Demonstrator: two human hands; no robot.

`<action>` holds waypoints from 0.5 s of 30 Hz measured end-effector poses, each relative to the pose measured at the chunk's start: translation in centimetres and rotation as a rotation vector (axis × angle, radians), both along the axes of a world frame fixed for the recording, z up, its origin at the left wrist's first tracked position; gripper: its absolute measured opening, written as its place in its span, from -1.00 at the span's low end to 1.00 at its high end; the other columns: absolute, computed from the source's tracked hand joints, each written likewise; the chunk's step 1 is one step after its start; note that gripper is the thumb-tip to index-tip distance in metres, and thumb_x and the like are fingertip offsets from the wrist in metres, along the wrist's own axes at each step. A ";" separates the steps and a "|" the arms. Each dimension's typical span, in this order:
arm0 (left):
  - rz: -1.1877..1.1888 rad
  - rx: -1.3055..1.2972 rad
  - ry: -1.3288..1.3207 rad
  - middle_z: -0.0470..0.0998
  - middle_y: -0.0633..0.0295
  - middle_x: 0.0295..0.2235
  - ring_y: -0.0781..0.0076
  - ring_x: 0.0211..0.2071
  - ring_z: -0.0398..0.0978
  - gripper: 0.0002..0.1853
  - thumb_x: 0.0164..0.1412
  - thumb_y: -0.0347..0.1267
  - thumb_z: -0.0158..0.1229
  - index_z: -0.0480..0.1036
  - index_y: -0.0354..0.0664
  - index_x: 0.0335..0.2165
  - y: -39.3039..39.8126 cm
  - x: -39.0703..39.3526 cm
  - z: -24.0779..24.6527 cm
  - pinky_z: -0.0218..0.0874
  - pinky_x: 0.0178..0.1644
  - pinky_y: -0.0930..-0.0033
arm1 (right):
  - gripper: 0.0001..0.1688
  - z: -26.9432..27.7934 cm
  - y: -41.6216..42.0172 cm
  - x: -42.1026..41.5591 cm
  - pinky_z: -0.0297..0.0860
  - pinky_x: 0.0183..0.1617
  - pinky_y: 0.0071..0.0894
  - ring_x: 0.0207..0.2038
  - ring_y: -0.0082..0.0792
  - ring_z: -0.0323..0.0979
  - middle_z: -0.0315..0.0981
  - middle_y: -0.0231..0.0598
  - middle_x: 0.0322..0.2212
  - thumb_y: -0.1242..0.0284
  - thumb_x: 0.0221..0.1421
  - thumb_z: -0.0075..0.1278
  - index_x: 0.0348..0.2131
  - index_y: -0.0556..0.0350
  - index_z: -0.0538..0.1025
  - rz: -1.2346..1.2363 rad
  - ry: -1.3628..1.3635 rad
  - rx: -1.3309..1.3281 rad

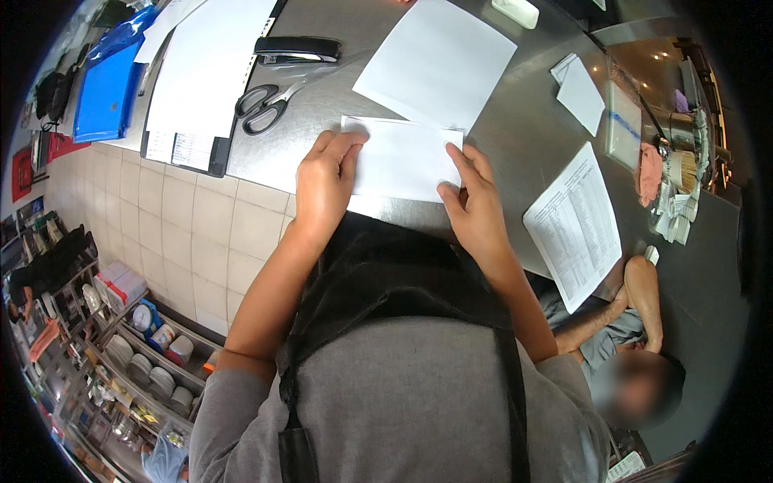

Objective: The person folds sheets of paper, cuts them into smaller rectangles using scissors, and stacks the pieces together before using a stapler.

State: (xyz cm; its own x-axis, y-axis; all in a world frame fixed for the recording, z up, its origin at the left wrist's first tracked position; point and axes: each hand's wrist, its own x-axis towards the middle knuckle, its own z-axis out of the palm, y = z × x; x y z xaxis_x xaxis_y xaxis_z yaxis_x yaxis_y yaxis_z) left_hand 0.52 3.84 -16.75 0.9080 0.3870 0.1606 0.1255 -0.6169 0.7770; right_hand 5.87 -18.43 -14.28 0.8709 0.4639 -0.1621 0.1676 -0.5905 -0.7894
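A folded sheet of white paper (404, 160) lies at the near edge of the steel table, between my two hands. My left hand (328, 172) grips its left edge, the thumb and fingertips resting near the upper left corner. On the right edge, my right hand (474, 187) pinches the paper between thumb and fingers. Just beyond it lies a flat blank white sheet (438, 63), partly overlapped by the folded one. Black-handled scissors (266, 110) rest to the left of my left hand, and a black stapler (299, 50) lies above them.
Left on the steel table (326, 90) are a clipboard with papers (202, 66) and a blue folder (107, 90). Small white cards (580, 96) and a printed sheet (577, 229) lie right. A person (634, 338) sits close on the right. Shelves with stacked bowls (142, 368) stand lower left.
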 end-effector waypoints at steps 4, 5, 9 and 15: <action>0.007 0.031 0.039 0.48 0.10 -0.47 0.28 -0.53 0.44 -0.80 0.17 -0.59 0.20 0.62 -0.20 -0.21 -0.1 -0.2 0.0 0.29 -0.41 0.32 | -0.35 0.1 0.3 0.2 0.45 -0.03 -0.35 0.12 -0.05 0.36 0.17 0.03 0.17 0.62 0.13 0.06 0.21 0.20 0.32 0.003 0.027 -0.023; 0.003 0.028 0.061 0.48 0.08 -0.43 0.21 -0.52 0.47 -0.76 0.16 -0.60 0.19 0.61 -0.18 -0.19 -0.1 -0.3 0.2 0.32 -0.39 0.27 | -0.35 -0.2 0.2 0.2 0.45 -0.05 -0.36 0.11 -0.06 0.37 0.18 0.03 0.16 0.63 0.13 0.06 0.21 0.20 0.32 0.008 0.001 -0.025; 0.015 -0.018 0.101 0.45 0.09 -0.44 0.21 -0.54 0.45 -0.72 0.16 -0.60 0.19 0.61 -0.16 -0.15 -0.1 -0.2 0.4 0.32 -0.39 0.25 | -0.34 0.0 0.2 0.3 0.45 -0.12 -0.41 0.06 -0.13 0.40 0.19 0.02 0.16 0.65 0.11 0.06 0.21 0.19 0.33 -0.024 0.045 -0.014; 0.052 -0.015 0.105 0.49 0.16 -0.50 0.46 -0.53 0.42 -0.75 0.15 -0.56 0.25 0.65 -0.16 -0.17 0.1 0.1 0.2 0.29 -0.42 0.44 | -0.32 0.2 0.4 0.4 0.44 -0.20 -0.48 0.01 -0.21 0.41 0.21 0.00 0.15 0.64 0.11 0.08 0.22 0.18 0.33 -0.045 0.073 0.012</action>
